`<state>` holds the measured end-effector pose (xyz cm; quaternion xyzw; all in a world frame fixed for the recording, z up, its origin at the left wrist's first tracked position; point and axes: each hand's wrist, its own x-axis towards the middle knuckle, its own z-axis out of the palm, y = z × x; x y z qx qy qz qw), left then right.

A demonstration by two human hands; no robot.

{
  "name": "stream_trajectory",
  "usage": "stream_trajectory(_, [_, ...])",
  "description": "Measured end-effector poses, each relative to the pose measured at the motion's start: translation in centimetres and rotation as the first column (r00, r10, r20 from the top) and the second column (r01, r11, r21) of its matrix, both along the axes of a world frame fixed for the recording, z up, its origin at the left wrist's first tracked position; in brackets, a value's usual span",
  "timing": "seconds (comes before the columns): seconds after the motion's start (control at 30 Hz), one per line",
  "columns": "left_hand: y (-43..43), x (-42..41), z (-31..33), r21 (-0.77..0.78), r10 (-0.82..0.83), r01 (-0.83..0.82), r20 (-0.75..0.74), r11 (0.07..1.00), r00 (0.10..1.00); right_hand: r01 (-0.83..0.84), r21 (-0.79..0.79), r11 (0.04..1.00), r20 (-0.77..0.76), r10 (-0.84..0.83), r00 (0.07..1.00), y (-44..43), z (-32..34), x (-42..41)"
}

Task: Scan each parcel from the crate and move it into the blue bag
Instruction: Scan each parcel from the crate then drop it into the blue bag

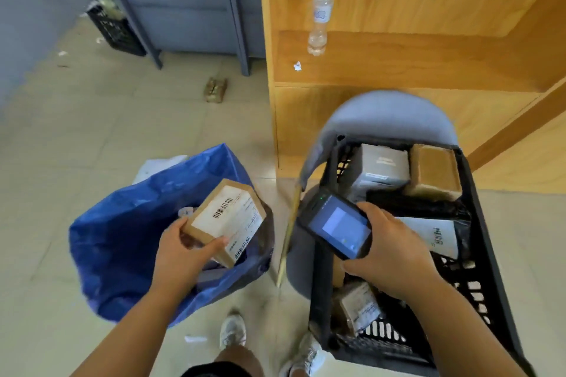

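Note:
My left hand [183,251] grips a small cardboard parcel [228,219] with a white barcode label, held over the open mouth of the blue bag [122,242] on the floor. My right hand [389,251] holds a dark handheld scanner [335,223] with a lit screen, above the left edge of the black crate [477,257]. The crate rests on a grey chair [386,115] and holds several parcels: a grey box [381,167], a brown box [435,170], a black mailer with a white label [428,232] and a wrapped parcel [356,304] near me.
A wooden shelf unit [413,49] stands behind the chair with a plastic water bottle [321,14] on it. A grey metal rack [190,3] and another black crate [115,30] are at the back left. A small brown object [216,89] lies on the tiled floor. My shoes [232,330] are below.

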<state>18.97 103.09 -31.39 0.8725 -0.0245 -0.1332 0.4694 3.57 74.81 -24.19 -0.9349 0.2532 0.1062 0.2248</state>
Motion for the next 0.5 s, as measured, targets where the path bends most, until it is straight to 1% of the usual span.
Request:
stream_trajectory(0.13, [6.9, 1.3, -3.6, 0.120, 0.111, -0.104, -0.049, 0.987, 0.993, -0.058, -0.007, 0.998, -0.094, 0.057, 0.994, 5.1, -0.9, 3.4])
stream_trajectory(0.2, [10.0, 2.5, -5.7, 0.219, 0.160, -0.133, -0.113, 0.967, 0.981, -0.070, 0.002, 0.998, -0.132, 0.069, 0.989, 7.8, -1.5, 4.9])
stream_trajectory(0.3, [13.7, 4.6, -8.6, 0.407, 0.260, -0.151, -0.228, 0.901, 0.938, -0.061, 0.022, 0.998, -0.184, 0.064, 0.981, 11.7, -2.6, 7.1])
stream_trajectory(0.4, [15.9, 7.1, -11.2, 0.485, 0.289, -0.114, -0.303, 0.867, 0.908, -0.049, 0.041, 0.998, -0.235, 0.057, 0.970, 14.8, -4.2, 9.0])
stream_trajectory(0.5, [17.0, 10.0, -14.1, 0.519, 0.260, -0.013, -0.406, 0.855, 0.876, -0.037, 0.032, 0.999, -0.287, 0.045, 0.957, 16.9, -6.1, 10.7])
